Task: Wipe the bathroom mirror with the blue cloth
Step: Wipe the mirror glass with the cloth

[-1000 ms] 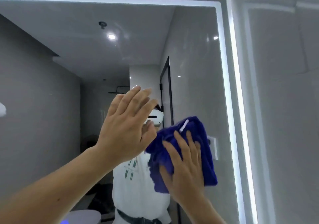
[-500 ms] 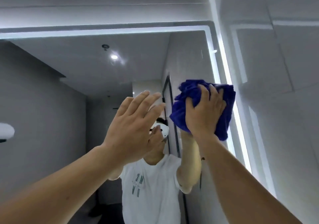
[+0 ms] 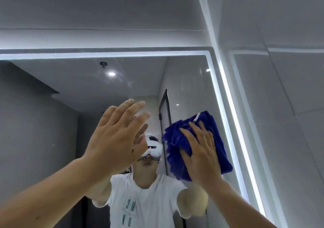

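The bathroom mirror [image 3: 189, 85] fills the wall ahead, framed by a lit white strip along its top and right edges. A crumpled blue cloth [image 3: 177, 147] with a small white tag lies flat against the glass near the right edge. My right hand [image 3: 201, 152] presses on it with fingers spread. My left hand [image 3: 117, 140] is raised to the left of the cloth, palm flat toward the glass, fingers together, holding nothing. The glass reflects a person in a white T-shirt and a white headset.
Grey wall tiles [image 3: 289, 105] adjoin the mirror on the right, and a pale wall band [image 3: 105, 17] runs above it. The lit strip [image 3: 233, 115] marks the mirror's right edge, just beside the cloth.
My right hand has slid the cloth down and slightly left from near the mirror's upper right corner, fingers now spread flat. The view tilted upward. My left hand stayed raised.
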